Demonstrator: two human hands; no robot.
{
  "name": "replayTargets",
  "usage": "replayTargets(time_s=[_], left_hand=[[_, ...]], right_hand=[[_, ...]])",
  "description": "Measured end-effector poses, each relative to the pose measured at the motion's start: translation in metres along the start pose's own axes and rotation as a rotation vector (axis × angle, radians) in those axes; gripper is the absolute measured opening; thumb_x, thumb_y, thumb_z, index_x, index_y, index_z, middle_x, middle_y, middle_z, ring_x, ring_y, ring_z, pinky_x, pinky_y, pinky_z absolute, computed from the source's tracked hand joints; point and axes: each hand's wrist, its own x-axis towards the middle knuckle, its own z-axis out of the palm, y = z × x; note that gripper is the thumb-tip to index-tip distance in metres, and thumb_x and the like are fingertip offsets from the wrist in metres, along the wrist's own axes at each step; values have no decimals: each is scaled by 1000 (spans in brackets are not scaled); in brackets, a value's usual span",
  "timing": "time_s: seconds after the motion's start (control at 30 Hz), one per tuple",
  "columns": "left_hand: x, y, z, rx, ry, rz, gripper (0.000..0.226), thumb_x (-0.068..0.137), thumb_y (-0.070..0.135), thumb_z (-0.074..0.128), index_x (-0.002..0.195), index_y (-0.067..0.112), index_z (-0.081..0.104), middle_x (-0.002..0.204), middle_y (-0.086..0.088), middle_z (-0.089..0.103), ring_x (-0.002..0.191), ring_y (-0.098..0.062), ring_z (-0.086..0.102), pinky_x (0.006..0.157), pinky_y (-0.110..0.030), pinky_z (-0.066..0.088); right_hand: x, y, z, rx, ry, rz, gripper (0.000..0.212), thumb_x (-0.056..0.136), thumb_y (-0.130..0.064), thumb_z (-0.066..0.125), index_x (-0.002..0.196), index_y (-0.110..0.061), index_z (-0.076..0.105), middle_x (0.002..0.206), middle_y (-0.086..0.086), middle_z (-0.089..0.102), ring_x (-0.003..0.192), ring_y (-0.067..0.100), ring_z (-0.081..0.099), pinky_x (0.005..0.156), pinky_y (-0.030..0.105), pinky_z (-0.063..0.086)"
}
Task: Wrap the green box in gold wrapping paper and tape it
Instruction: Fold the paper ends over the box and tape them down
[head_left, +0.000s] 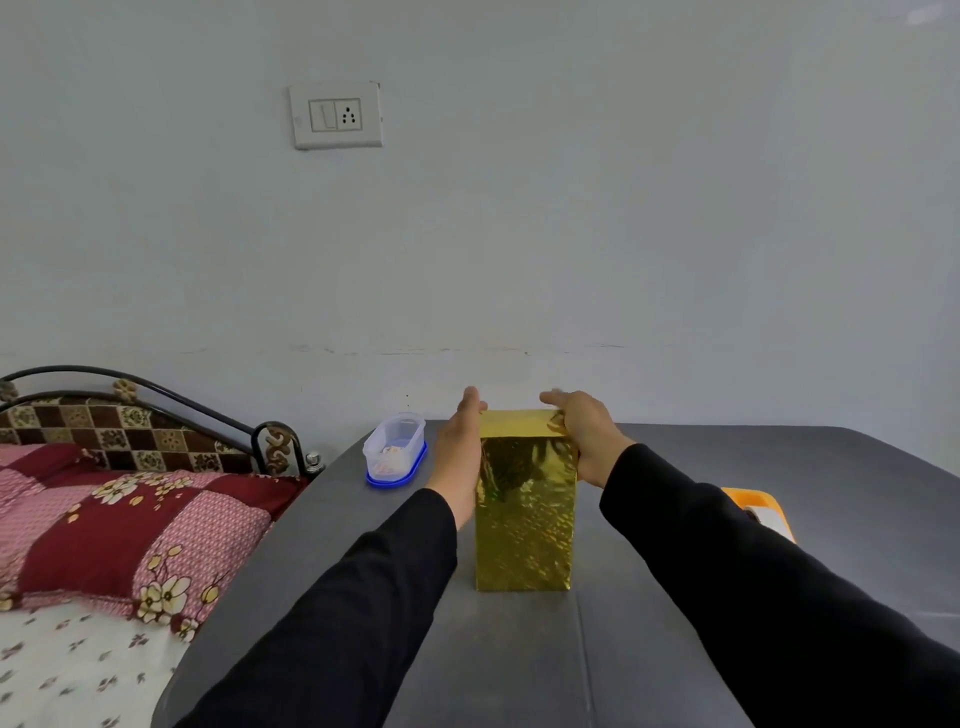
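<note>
The box (525, 519) stands upright on the grey table (519, 665), fully covered in shiny gold wrapping paper, so no green shows. My left hand (460, 447) lies flat against its upper left side with straight fingers reaching to the top far edge. My right hand (587, 436) is at the upper right corner, fingers curled over the gold paper there and pressing its fold down. Both sleeves are black.
A clear plastic container (395, 449) with a blue lid under it sits left of the box. An orange tape dispenser (761, 512) shows partly behind my right forearm. A bed with a patterned pillow (119, 530) adjoins the table's left edge; a wall stands behind.
</note>
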Motion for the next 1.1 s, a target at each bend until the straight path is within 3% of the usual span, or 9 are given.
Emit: replayTargets(time_s=[0.07,0.23,0.33,0.5,0.6,0.7,0.87,0.97,1.1], left_hand=[[-7,-16,-6,-13,-57,56,101,64,96,52,146,38,46,148,7,53,136,-17,50,117,-49,37],[-28,-58,-17,-49,-208,194,52,77,31,65,124,11,52,111,2,67,110,-21,64,86,-30,54],[-37,-73,-20,68,-227,126,77,83,44,61,153,30,31,133,6,58,123,-14,56,97,-34,46],[-39,-78,-22,157,-149,101,74,96,59,53,158,42,16,141,17,49,129,-8,50,109,-36,42],[-32,-69,-16,196,-63,5,56,101,60,42,148,31,34,138,3,56,120,-17,59,95,-38,52],[-31,-62,-5,264,-67,-131,36,108,48,34,126,20,49,111,-2,56,95,-15,57,74,-30,46],[-35,-75,9,269,-10,-266,28,107,40,43,88,21,50,100,-8,51,91,-19,50,83,-34,41],[-39,-84,20,192,47,-321,30,106,39,47,82,21,45,97,-8,50,96,-24,50,86,-36,41],[-41,-91,27,241,80,-267,29,107,37,47,86,19,54,97,-9,58,94,-23,57,89,-37,47]], right_hand=[[-11,14,-7,60,-67,-86,58,96,-58,55,141,-20,55,141,9,56,132,32,54,114,52,43],[-32,80,-27,136,-208,-343,62,98,-53,59,150,-21,44,143,10,61,132,32,58,108,54,48],[-41,108,-31,51,-262,-348,58,90,-37,61,145,-22,47,138,9,63,127,30,61,103,49,52],[-43,119,-37,-46,-161,-264,36,98,-24,60,129,-33,44,135,6,62,117,21,66,104,48,53],[-41,111,-35,-134,-27,-201,30,98,-38,66,124,-32,52,124,4,69,105,19,72,94,41,58],[-46,101,-37,-150,29,-49,28,103,-45,53,127,-29,51,115,-2,65,99,16,66,75,29,54],[-48,103,-46,-193,135,113,28,105,-41,48,111,-16,58,100,2,61,91,18,59,78,34,50],[-46,111,-49,-217,193,175,29,105,-42,48,103,-14,57,111,11,66,108,27,65,101,43,54],[-51,116,-52,-229,239,211,30,107,-37,47,115,-10,58,107,11,63,112,28,63,91,36,52]])
